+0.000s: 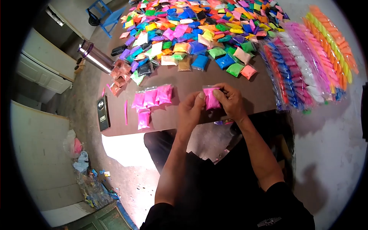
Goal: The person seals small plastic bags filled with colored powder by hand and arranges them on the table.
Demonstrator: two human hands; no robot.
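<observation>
A small clear bag of bright pink material (212, 100) is held up near the table's front edge. My left hand (193, 104) pinches its left side, thumb up. My right hand (231, 100) grips its upper right part between thumb and fingers. To the left, several similar pink bags lie on the brown table (172, 119): a row of three (151, 97) and one pink bag (143, 118) just below them. Farther left lies a thin pink strip (126, 112).
A large pile of colourful bags (199, 23) covers the table's back. Reddish-brown bags (120, 73), a steel flask (94, 56) and a black device (103, 114) are at the left. Long plastic sleeves of coloured packets (303, 65) lie at the right.
</observation>
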